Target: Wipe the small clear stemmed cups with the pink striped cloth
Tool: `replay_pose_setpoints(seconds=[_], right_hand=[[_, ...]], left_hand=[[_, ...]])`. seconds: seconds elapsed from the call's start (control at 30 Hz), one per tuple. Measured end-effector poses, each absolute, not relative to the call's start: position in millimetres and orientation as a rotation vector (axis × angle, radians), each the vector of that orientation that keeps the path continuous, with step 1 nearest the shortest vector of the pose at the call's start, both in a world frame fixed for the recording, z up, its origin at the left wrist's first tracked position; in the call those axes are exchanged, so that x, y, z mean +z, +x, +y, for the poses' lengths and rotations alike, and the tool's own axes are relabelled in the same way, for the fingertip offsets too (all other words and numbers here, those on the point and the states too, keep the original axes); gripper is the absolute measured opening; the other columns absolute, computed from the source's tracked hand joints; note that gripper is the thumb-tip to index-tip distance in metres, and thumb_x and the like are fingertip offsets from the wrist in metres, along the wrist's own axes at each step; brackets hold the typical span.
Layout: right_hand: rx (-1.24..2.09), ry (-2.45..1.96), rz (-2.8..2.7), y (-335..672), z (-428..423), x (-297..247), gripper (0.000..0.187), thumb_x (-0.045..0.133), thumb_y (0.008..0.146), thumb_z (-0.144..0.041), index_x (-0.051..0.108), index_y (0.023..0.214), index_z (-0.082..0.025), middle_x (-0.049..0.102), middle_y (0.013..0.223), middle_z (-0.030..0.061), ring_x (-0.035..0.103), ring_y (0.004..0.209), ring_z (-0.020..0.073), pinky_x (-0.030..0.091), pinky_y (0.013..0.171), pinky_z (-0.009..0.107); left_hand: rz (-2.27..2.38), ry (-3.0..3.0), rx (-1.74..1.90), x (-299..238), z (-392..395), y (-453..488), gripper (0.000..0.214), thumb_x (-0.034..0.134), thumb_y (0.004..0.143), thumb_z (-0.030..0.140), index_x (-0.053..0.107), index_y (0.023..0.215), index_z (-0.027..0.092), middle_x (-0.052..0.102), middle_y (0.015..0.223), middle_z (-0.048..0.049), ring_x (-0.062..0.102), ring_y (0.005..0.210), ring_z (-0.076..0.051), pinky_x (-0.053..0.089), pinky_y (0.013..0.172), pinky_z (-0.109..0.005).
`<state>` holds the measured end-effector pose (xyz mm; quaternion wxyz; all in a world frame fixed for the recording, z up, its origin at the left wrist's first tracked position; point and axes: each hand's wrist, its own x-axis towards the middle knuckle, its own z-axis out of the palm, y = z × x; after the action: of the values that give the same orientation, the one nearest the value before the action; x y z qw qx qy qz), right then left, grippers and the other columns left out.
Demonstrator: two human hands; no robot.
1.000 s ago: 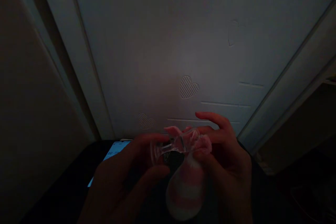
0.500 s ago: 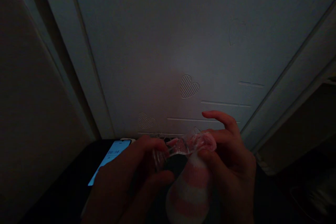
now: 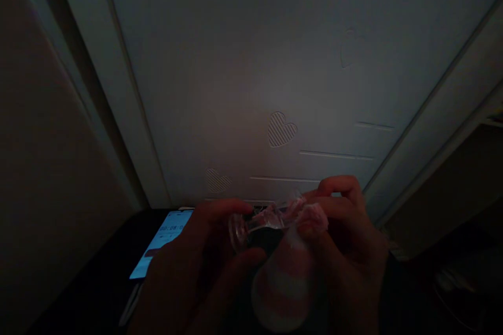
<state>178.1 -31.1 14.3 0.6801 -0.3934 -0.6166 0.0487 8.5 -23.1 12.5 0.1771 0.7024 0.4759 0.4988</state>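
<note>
A pink-and-white striped fabric pouch (image 3: 283, 293), looking like a stuffed sock, hangs with a full rounded bottom and a narrow gathered neck. My right hand (image 3: 348, 243) pinches that neck between thumb and fingers, just below a bunched pink end (image 3: 313, 218). Beside it lies a clear, see-through piece (image 3: 238, 233) with a flared round end, stretching sideways to the pouch's neck; the dim light hides what it is exactly. My left hand (image 3: 192, 256) curls its thumb and fingers around the flared end. Whether the clear piece is fixed to the pouch I cannot tell.
At the left a lit phone (image 3: 155, 251) showing a timer lies on a dark surface, with a white strip (image 3: 131, 304) below it. Close ahead rises a pale panel (image 3: 243, 89) with engraved hearts and lines. Dim objects (image 3: 456, 280) lie at the lower right.
My right index finger, raised before, has curled down towards the pouch's neck. The flared clear end shows more plainly in my left hand. The pouch has shifted only slightly.
</note>
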Motion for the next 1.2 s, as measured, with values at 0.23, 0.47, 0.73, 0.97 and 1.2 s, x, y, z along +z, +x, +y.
replay_pose_setpoints(seconds=[0.23,0.47,0.73,0.97,1.2], right_hand=[[0.140,-0.810,-1.399,176.8,-31.4,14.9,0.012,0.064,0.088,-0.012,0.069,0.090,-0.023,0.056,0.091,-0.0019,0.057,0.083,0.0107,0.047,0.067,0.023],[0.099,-0.845,-1.394,177.8,-31.5,16.2,0.013,0.063,0.088,-0.011,0.068,0.087,-0.023,0.056,0.088,-0.0026,0.056,0.081,0.0099,0.045,0.063,0.022],[0.082,-0.831,-1.408,177.8,-31.4,16.5,0.016,0.064,0.085,-0.009,0.069,0.088,-0.024,0.057,0.087,-0.0030,0.057,0.080,0.0099,0.045,0.062,0.022],[0.060,-0.821,-1.429,177.1,-31.2,18.3,0.013,0.065,0.085,-0.011,0.070,0.087,-0.023,0.058,0.086,-0.0016,0.058,0.079,0.0112,0.044,0.055,0.021],[0.031,-0.825,-1.441,177.4,-32.0,19.7,0.013,0.065,0.086,-0.012,0.071,0.087,-0.024,0.058,0.086,-0.0016,0.059,0.082,0.0118,0.047,0.062,0.023]], left_hand=[[1.400,2.175,1.454,10.5,-18.6,4.3,0.037,0.043,0.089,0.073,0.053,0.103,0.041,0.066,0.070,0.0116,0.065,0.058,-0.010,0.045,0.043,-0.013],[1.319,2.367,1.464,13.3,-14.6,2.0,0.026,0.042,0.095,0.064,0.052,0.103,0.041,0.066,0.072,0.0124,0.064,0.057,-0.008,0.048,0.048,-0.014],[1.377,2.350,1.356,17.1,-14.0,0.8,0.018,0.043,0.096,0.055,0.049,0.098,0.038,0.064,0.073,0.0118,0.065,0.060,-0.010,0.045,0.049,-0.019],[1.487,2.250,1.353,15.9,-16.8,2.8,0.019,0.037,0.098,0.054,0.052,0.104,0.043,0.071,0.076,0.0161,0.068,0.061,-0.010,0.045,0.053,-0.022],[1.451,2.272,1.384,17.9,-14.1,2.0,0.021,0.040,0.098,0.054,0.054,0.109,0.044,0.074,0.078,0.0134,0.071,0.061,-0.013,0.047,0.051,-0.024]])
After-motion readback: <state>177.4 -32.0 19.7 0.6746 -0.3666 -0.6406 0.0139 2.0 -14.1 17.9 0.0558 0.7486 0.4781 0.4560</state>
